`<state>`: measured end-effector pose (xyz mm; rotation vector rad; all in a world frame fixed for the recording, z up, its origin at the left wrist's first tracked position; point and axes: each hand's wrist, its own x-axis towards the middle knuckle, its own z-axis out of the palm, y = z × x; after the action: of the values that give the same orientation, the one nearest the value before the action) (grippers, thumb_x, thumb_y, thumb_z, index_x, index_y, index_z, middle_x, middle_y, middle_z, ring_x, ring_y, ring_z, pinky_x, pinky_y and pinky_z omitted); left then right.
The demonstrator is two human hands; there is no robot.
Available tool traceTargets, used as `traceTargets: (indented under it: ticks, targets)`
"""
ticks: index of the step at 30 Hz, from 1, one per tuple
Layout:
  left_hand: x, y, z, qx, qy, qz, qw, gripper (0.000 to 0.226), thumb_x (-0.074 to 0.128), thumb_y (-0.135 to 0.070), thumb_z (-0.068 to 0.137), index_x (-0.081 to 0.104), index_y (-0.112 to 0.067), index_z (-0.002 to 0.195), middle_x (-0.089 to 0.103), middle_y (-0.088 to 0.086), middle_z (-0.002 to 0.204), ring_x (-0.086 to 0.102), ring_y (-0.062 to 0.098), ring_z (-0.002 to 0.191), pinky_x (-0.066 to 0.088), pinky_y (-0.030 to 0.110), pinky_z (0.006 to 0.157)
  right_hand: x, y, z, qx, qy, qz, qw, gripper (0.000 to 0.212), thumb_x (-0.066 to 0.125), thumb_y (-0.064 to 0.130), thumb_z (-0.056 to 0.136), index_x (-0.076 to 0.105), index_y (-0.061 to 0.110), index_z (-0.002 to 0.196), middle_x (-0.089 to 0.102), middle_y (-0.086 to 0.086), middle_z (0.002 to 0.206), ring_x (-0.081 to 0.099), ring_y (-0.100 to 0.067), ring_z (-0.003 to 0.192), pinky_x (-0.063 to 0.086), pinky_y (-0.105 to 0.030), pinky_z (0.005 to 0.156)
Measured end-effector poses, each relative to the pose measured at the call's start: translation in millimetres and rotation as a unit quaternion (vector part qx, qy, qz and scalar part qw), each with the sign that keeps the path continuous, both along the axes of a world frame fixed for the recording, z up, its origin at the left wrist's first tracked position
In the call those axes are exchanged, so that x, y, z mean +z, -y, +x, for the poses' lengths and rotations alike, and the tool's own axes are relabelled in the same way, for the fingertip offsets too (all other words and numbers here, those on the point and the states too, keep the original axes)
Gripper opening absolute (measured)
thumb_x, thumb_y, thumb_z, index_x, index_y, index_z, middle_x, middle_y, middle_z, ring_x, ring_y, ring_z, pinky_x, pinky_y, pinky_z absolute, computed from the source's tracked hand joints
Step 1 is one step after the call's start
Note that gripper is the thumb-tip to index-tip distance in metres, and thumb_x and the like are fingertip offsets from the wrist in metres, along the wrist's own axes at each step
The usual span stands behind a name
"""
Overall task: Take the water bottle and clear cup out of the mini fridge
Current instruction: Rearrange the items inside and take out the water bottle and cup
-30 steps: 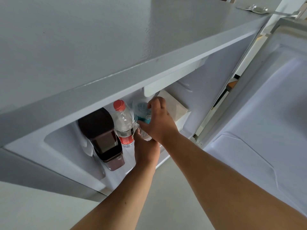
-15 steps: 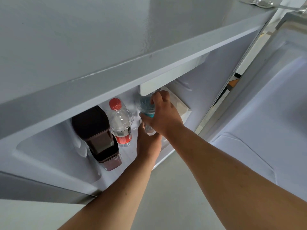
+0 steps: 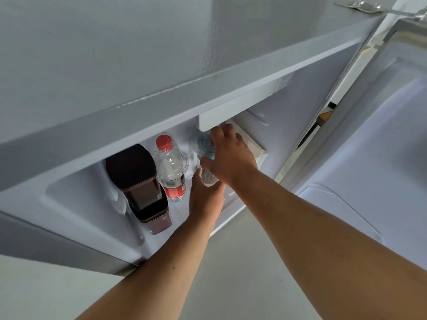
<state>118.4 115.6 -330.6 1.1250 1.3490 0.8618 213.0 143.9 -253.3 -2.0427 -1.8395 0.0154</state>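
Inside the open mini fridge point(image 3: 76, 199) stands a water bottle point(image 3: 171, 174) with a red cap and red label. A clear cup rim point(image 3: 186, 161) shows around its shoulder. To its right is a second clear bottle with a teal band point(image 3: 203, 146). My right hand point(image 3: 231, 160) is wrapped over its top from the right. My left hand point(image 3: 205, 197) reaches in below, thumb against the bottle's clear lower part; its fingers are hidden behind it.
A dark brown lidded container point(image 3: 138, 181) stands left of the red-capped bottle. A white box point(image 3: 251, 144) sits at the back right. A white compartment flap point(image 3: 235, 107) hangs just above my right hand. The fridge door point(image 3: 369, 158) is swung open on the right.
Both hands stay on the teal-banded bottle, which now sits a little farther right of the red-capped bottle. The view has shifted slightly.
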Motion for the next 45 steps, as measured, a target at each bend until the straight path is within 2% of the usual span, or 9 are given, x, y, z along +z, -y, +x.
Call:
traceTargets:
  ticks: [3, 7, 14, 21, 25, 33, 37, 41, 45]
  targets:
    - [2.3, -0.8, -3.5, 0.008, 0.011, -0.002, 1.0, 0.09, 0.077, -0.051, 0.08, 0.038, -0.031, 0.158, 0.053, -0.021, 0.134, 0.06, -0.025, 0.083, 0.048, 0.018, 0.077, 3.8, 2.0, -0.3, 0.002, 0.012, -0.005, 1.0, 0.054, 0.077, 0.037, 0.078, 0.049, 0.016, 0.119, 0.048, -0.007, 0.124, 0.056, -0.032, 0.1, 0.055, -0.04, 0.077]
    - [2.5, -1.9, -8.4, 0.026, 0.021, -0.031, 0.999, 0.071, 0.073, -0.03, 0.09, 0.043, -0.028, 0.154, 0.055, -0.006, 0.15, 0.063, 0.01, 0.113, 0.058, 0.018, 0.065, 7.0, 1.4, 1.2, -0.009, -0.004, -0.007, 1.0, 0.049, 0.074, 0.031, 0.082, 0.049, 0.012, 0.12, 0.049, -0.008, 0.124, 0.057, -0.033, 0.101, 0.055, -0.044, 0.081]
    - [18.9, 9.7, -18.0, 0.047, 0.05, -0.025, 0.997, 0.026, 0.043, -0.04, 0.107, 0.062, -0.029, 0.122, 0.07, -0.007, 0.121, 0.069, 0.017, 0.113, 0.049, 0.045, 0.107, 6.8, 15.0, 10.3, 0.016, 0.031, 0.027, 0.999, 0.056, 0.081, 0.03, 0.081, 0.052, 0.006, 0.123, 0.051, -0.013, 0.131, 0.057, -0.035, 0.104, 0.055, -0.042, 0.082]
    - [45.9, 20.7, -15.7, 0.021, 0.206, -0.067, 0.976, 0.05, 0.037, -0.067, 0.097, 0.075, -0.036, 0.105, 0.082, -0.003, 0.102, 0.079, 0.014, 0.095, 0.053, 0.037, 0.083, 3.5, 45.0, 16.9, 0.127, 0.115, 0.044, 0.984, 0.058, 0.087, 0.016, 0.072, 0.061, -0.006, 0.119, 0.057, -0.027, 0.132, 0.061, -0.047, 0.103, 0.058, -0.049, 0.083]
    - [47.8, 20.1, -14.2, 0.023, 0.214, -0.065, 0.974, 0.04, 0.056, -0.045, 0.092, 0.073, -0.021, 0.119, 0.08, 0.01, 0.109, 0.079, 0.026, 0.101, 0.064, 0.041, 0.08, 1.4, 56.0, 13.0, 0.197, 0.141, 0.103, 0.965, 0.059, 0.093, 0.01, 0.063, 0.057, -0.007, 0.106, 0.065, -0.032, 0.111, 0.067, -0.048, 0.09, 0.061, -0.046, 0.078]
    - [42.9, 22.3, -23.4, 0.106, 0.274, -0.144, 0.945, 0.029, 0.055, -0.022, 0.096, 0.067, -0.01, 0.119, 0.082, 0.007, 0.1, 0.081, 0.024, 0.092, 0.063, 0.03, 0.064, 14.7, 58.6, 18.1, 0.185, 0.03, -0.045, 0.981, 0.074, 0.068, 0.021, 0.075, 0.049, 0.012, 0.146, 0.04, -0.01, 0.158, 0.041, -0.033, 0.143, 0.04, -0.041, 0.114]
    - [44.4, 32.3, -25.1, 0.12, 0.287, -0.156, 0.937, 0.02, 0.053, -0.019, 0.1, 0.064, -0.007, 0.111, 0.079, 0.007, 0.094, 0.081, 0.027, 0.083, 0.064, 0.029, 0.063, 32.8, 40.6, -0.9, 0.121, -0.062, 0.031, 0.99, 0.053, 0.06, 0.028, 0.078, 0.064, 0.013, 0.129, 0.066, -0.005, 0.125, 0.06, -0.027, 0.112, 0.053, -0.039, 0.093]
    - [36.7, 47.8, -27.7, 0.119, 0.26, -0.162, 0.944, 0.015, 0.051, -0.019, 0.101, 0.059, -0.009, 0.107, 0.077, 0.01, 0.108, 0.081, 0.026, 0.082, 0.064, 0.028, 0.065, 42.6, 10.1, -29.2, 0.072, -0.217, -0.097, 0.969, 0.062, 0.066, 0.046, 0.081, 0.051, 0.031, 0.14, 0.061, 0.01, 0.129, 0.061, -0.011, 0.111, 0.05, -0.028, 0.092]
    - [24.9, 58.6, -35.2, 0.132, 0.247, -0.172, 0.944, 0.019, 0.053, -0.019, 0.102, 0.058, -0.004, 0.113, 0.077, 0.012, 0.109, 0.081, 0.026, 0.08, 0.064, 0.028, 0.064, 29.0, -6.1, -37.8, 0.106, -0.202, -0.193, 0.954, 0.083, 0.081, 0.042, 0.079, 0.036, 0.033, 0.149, 0.06, 0.008, 0.132, 0.064, -0.012, 0.101, 0.044, -0.014, 0.067]
